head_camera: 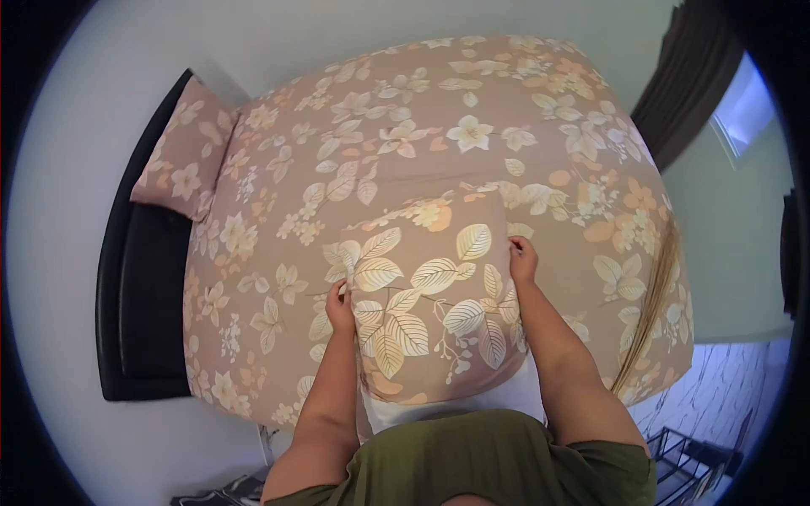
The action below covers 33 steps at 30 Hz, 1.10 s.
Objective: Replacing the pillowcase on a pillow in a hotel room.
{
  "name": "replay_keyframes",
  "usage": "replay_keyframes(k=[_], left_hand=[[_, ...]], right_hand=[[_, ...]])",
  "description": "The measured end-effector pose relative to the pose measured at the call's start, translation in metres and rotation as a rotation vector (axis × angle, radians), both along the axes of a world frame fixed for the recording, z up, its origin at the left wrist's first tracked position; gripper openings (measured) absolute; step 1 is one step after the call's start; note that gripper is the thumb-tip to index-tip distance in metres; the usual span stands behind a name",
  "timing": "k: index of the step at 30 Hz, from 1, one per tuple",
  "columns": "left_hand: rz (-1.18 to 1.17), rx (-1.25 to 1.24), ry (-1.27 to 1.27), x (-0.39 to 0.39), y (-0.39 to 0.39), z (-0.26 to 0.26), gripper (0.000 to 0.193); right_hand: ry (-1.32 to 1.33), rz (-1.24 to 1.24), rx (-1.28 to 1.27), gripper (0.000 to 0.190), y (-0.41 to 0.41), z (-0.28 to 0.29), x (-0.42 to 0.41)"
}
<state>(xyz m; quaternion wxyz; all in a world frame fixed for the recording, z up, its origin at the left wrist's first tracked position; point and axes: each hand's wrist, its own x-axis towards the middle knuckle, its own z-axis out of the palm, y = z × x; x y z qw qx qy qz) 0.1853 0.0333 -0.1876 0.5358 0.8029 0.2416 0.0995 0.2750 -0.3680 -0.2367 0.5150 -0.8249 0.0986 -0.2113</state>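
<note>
A pillow in a brown pillowcase with leaf print (436,297) lies before me, its near end against my body. White pillow fabric (436,408) shows past the case at that end. My left hand (340,310) pinches the left side edge of the pillowcase. On the opposite edge, somewhat farther from me, my right hand (523,260) has its fingers closed on the cloth. Beneath is a bed with a matching floral sheet (392,164). The case's far end rests on this sheet and blends with its print.
A second floral pillow (186,152) leans at the black padded headboard (152,291) on the left. Straw-like broom bristles (652,310) lie across the bed's right side. A dark curtain (690,82) hangs beyond the far right corner. A black metal rack (690,449) stands at lower right.
</note>
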Motion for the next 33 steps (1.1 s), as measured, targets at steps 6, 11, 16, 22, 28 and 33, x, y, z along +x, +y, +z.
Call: replay_keyframes(k=[6, 11, 16, 22, 28, 33], left_hand=[[0.065, -0.013, -0.209, 0.010, 0.004, -0.001, 0.012], [0.055, -0.336, -0.235, -0.005, 0.029, -0.007, 0.006], [-0.006, -0.193, -0.302, 0.001, 0.027, -0.002, 0.004], [0.093, -0.335, -0.324, 0.018, 0.003, 0.012, 0.007], [0.076, -0.265, -0.364, 0.005, -0.001, 0.021, 0.009], [-0.055, -0.142, -0.264, -0.066, 0.005, 0.012, 0.015]], right_hand=[[0.103, -0.007, 0.374, 0.011, -0.005, 0.008, -0.003], [0.003, 0.052, 0.677, 0.012, -0.001, 0.009, -0.006], [0.008, 0.077, 0.789, 0.011, -0.005, 0.013, -0.006], [-0.075, 0.134, 0.813, 0.011, -0.003, 0.029, 0.002], [0.077, 0.159, 0.743, 0.015, -0.003, 0.060, -0.022], [0.282, 0.240, 0.655, 0.007, -0.017, 0.069, -0.083]])
